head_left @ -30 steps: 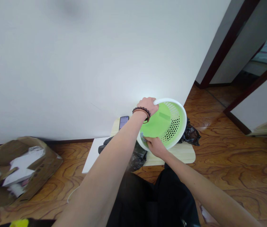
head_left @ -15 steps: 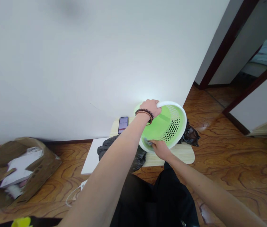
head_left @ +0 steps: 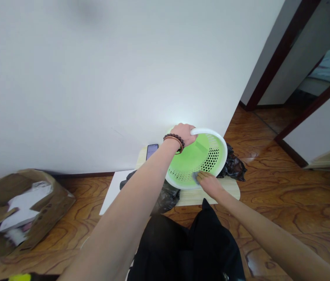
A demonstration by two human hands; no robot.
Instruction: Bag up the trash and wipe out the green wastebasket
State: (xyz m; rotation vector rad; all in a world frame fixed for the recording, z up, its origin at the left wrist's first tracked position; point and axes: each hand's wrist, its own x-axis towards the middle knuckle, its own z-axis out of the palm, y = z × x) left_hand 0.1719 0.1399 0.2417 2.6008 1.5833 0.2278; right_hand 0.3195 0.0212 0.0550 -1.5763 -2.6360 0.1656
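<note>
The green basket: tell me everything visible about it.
The green basket looks plastic and round, with a thick white rim, a solid bottom and a wall pierced with small holes. It tilts, mouth toward the viewer, over a pale board. The left hand grips the rim; the right hand holds a greyish piece at its near inner side.

cardboard box point(head_left: 54, 208) on wood floor point(head_left: 270, 195) | phone point(head_left: 152, 150) near white wall point(head_left: 109, 78) | black plastic bags point(head_left: 234, 166)

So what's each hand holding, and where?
Left hand grips a round green plastic basket by its white rim; right hand holds a small grey cloth-like wad, exact spot unclear.
</note>
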